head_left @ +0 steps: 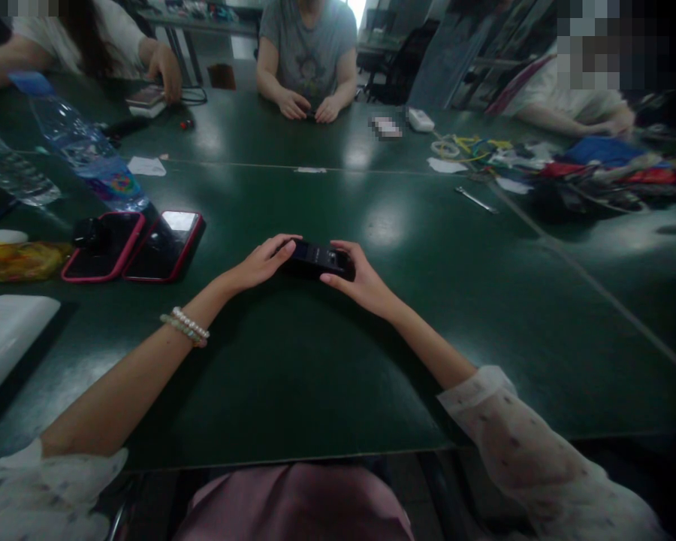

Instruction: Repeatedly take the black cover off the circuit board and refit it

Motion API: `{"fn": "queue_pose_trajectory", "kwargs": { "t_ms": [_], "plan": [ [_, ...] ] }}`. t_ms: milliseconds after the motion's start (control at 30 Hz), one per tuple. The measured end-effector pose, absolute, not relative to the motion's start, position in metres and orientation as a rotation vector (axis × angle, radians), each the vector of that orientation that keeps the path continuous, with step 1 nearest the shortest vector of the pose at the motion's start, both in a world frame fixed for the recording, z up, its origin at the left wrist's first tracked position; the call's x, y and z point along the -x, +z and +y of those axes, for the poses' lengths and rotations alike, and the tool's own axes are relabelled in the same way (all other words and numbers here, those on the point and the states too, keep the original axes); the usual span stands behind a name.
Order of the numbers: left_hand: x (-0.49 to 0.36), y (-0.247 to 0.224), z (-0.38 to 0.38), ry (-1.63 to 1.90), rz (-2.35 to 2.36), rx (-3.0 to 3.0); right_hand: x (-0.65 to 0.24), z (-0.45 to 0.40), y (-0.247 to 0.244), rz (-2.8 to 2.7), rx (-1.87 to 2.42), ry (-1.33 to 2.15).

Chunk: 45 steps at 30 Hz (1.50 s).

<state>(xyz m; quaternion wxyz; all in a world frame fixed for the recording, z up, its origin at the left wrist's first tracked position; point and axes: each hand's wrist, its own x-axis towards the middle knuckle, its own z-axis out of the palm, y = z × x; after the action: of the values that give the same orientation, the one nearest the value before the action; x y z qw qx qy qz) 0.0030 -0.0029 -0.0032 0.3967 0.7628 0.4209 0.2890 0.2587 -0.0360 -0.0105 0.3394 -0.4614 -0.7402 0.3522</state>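
A small black handheld device (pixel 314 258) with a dark screen and a few buttons lies sideways, low over the green table; I cannot tell its exact kind. Its left end is gripped by my left hand (pixel 264 260), thumb on the top face near the screen. My right hand (pixel 363 281) closes round the right end, with the thumb along the near edge and the fingers at the far side. Beaded bracelets (pixel 185 326) circle my left wrist.
Two red-edged phones (pixel 163 246), a water bottle (pixel 90 150) and a white case-like object (pixel 11 338) are on the left. A wrench (pixel 476 200) lies to the right, before piled cables and cloth (pixel 608 169). Other people sit across the green table (pixel 315 391).
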Motion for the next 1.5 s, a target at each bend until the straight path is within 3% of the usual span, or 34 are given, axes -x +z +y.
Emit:
{"fn": "queue_pose_trajectory", "kwargs": {
  "t_ms": [333, 600, 833, 1033, 1300, 1500],
  "plan": [
    [0.000, -0.014, 0.005, 0.771, 0.944, -1.896, -0.262, -0.029, -0.014, -1.781, 1.124, 0.764],
    [0.004, -0.013, 0.005, 0.651, 1.005, -1.995, -0.296, -0.010, -0.010, -1.612, 1.362, 0.305],
    [0.003, -0.010, 0.002, 0.626, 0.997, -2.037, -0.310, 0.005, -0.037, -1.671, 1.572, 0.234],
    [0.002, -0.008, 0.003, 0.628, 1.004, -2.065, -0.309, 0.001, -0.031, -1.684, 1.554, 0.068],
    [0.003, -0.009, 0.003, 0.621, 0.996, -2.068, -0.310, 0.004, -0.036, -1.768, 1.549, 0.120],
    [0.003, -0.007, 0.002, 0.622, 1.006, -2.070, -0.305, 0.002, -0.027, -1.690, 1.415, 0.364]
  ]
}}
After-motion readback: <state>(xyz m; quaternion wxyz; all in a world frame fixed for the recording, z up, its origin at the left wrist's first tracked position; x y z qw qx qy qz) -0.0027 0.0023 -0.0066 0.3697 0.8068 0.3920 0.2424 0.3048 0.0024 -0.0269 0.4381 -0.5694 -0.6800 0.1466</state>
